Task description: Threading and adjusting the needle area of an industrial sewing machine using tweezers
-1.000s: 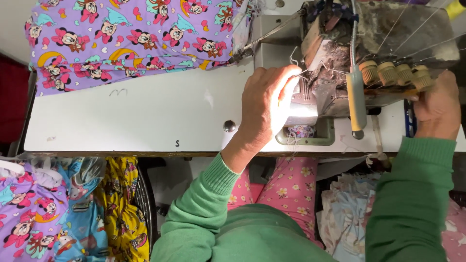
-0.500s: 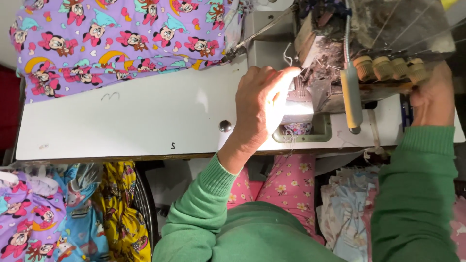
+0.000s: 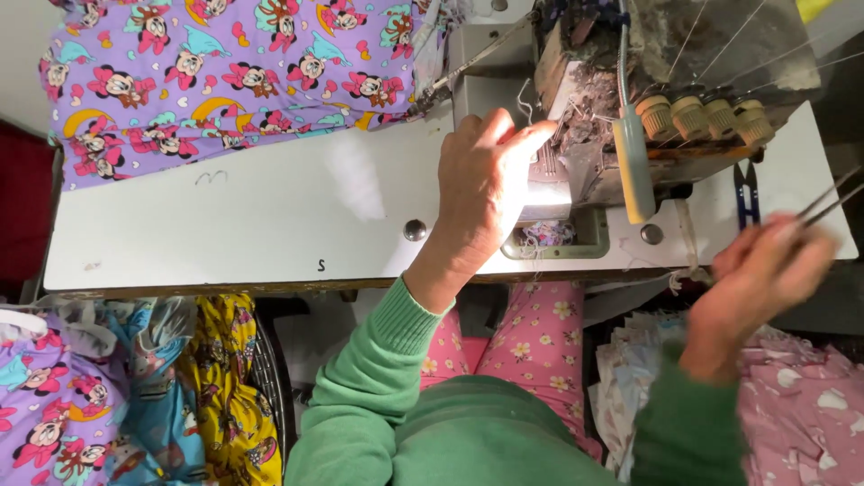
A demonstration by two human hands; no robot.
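Where left fingers [image 3: 531, 135] touch: sewing machine [image 3: 666, 99]; tweezers [image 3: 823, 205] rightward.

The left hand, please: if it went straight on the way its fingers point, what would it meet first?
Most likely the sewing machine: the left hand points its fingers at the lit needle area, almost touching, though depth is unclear.

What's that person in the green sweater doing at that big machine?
A person in green sleeves sits at a sewing machine on a white table. The left hand reaches to the lit needle area, fingertips touching the metal parts there. The right hand is off the table edge, holding thin tweezers. Small blue snips lie on the table by the machine. Purple cartoon-print fabric is piled at the table's far side.
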